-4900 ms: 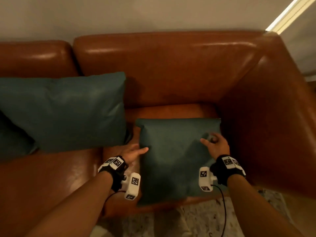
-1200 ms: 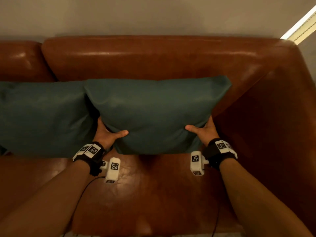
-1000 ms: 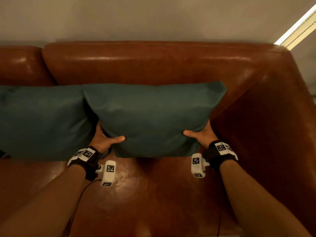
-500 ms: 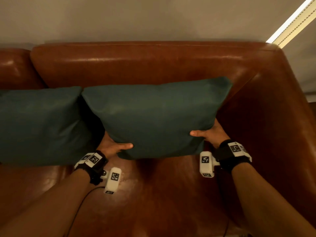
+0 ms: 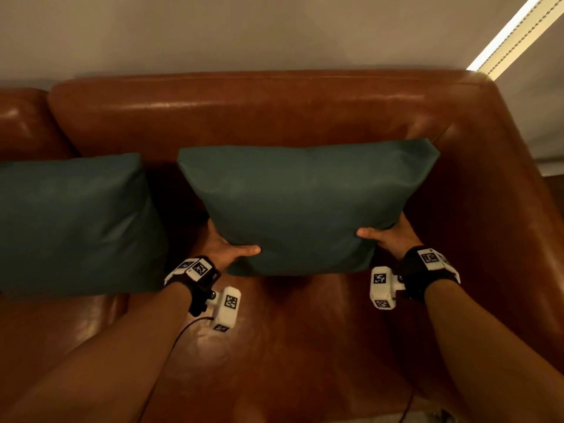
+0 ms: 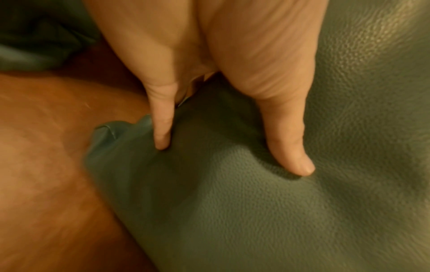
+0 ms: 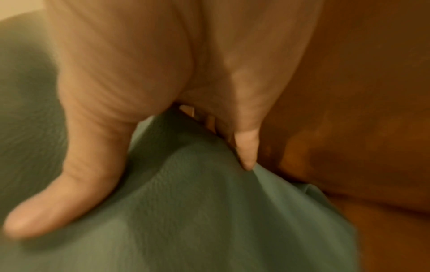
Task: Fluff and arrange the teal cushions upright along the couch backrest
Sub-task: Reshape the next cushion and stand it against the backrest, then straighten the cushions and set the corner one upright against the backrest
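Note:
A teal cushion (image 5: 305,206) stands upright in front of the brown leather couch backrest (image 5: 259,117), near the right arm. My left hand (image 5: 227,250) grips its lower left corner, thumb on the front face and fingers behind. My right hand (image 5: 387,236) grips its lower right corner the same way. In the left wrist view the thumb and a finger of the left hand (image 6: 235,160) dent the teal cushion (image 6: 279,211). The right wrist view shows the right hand (image 7: 130,193) pinching the teal cushion (image 7: 197,211). A second teal cushion (image 5: 76,221) stands upright at the left.
The couch's right armrest (image 5: 503,209) rises just right of the held cushion. Bare seat leather (image 5: 290,346) spreads below both cushions. A dark gap separates the two cushions. A grey wall (image 5: 244,32) runs behind the couch, with a bright strip (image 5: 512,35) at the upper right.
Both hands have carried the held cushion to the right, away from the left cushion it overlapped, so a gap now shows between them. Both grips are unchanged.

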A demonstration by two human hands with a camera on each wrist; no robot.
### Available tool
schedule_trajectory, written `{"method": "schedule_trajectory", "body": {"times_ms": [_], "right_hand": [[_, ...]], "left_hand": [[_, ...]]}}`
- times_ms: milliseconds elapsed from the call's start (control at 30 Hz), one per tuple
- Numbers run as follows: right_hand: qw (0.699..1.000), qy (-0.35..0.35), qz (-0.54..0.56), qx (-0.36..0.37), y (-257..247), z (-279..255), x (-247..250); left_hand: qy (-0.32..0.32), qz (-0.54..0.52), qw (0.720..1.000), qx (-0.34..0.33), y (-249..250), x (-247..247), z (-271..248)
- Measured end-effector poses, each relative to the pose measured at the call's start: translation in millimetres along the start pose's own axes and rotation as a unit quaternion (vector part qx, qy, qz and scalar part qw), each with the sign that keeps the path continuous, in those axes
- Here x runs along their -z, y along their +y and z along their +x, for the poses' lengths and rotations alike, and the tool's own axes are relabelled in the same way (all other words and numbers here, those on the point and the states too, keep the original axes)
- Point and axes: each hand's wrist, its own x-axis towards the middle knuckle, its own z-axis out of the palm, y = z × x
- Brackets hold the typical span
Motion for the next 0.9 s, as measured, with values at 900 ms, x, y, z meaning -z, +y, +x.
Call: {"method": "schedule_trajectory", "body": {"times_ms": [900], "right_hand": [[0.979, -0.100, -0.139, -0.111, -1, -154, -358]], "left_hand": [[0.180, -0.021, 0.979, 0.090, -108, 351, -94]]}}
